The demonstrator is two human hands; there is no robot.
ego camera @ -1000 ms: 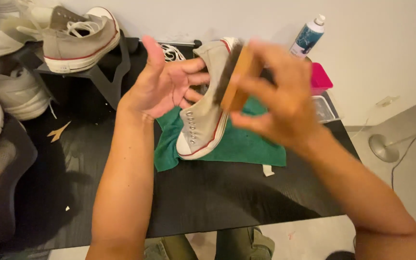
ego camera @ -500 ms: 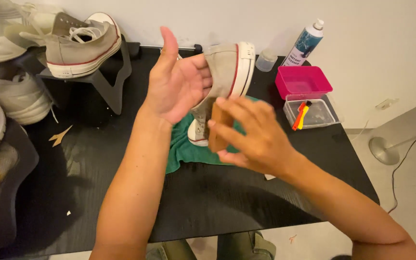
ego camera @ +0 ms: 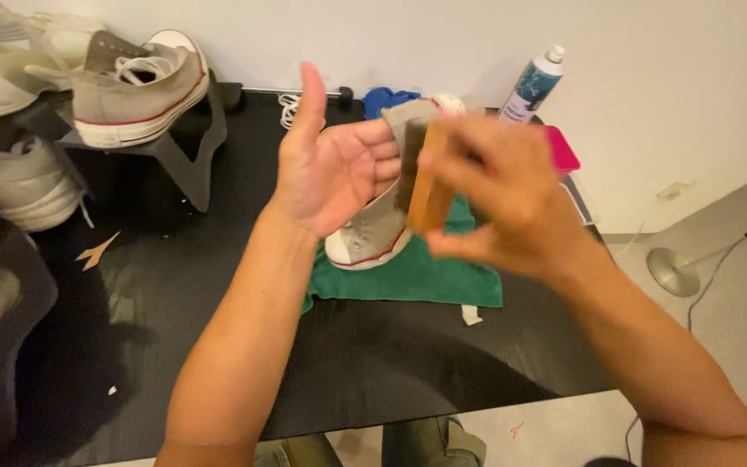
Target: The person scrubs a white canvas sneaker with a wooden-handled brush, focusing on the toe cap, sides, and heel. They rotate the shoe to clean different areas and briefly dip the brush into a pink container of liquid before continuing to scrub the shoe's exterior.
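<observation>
Black table [ego camera: 175, 346] carried a green cloth [ego camera: 408, 281]; the left hand [ego camera: 335, 169] steadied the grey sneaker [ego camera: 373, 229], fingers together, while the right hand [ego camera: 503, 195], clamped on the wooden brush [ego camera: 430, 186], needed short, light strokes.

Grey canvas shoe [ego camera: 379, 227] stands toe-down on a green cloth [ego camera: 417, 275]; wooden brush [ego camera: 430, 186] lies against its side.
</observation>
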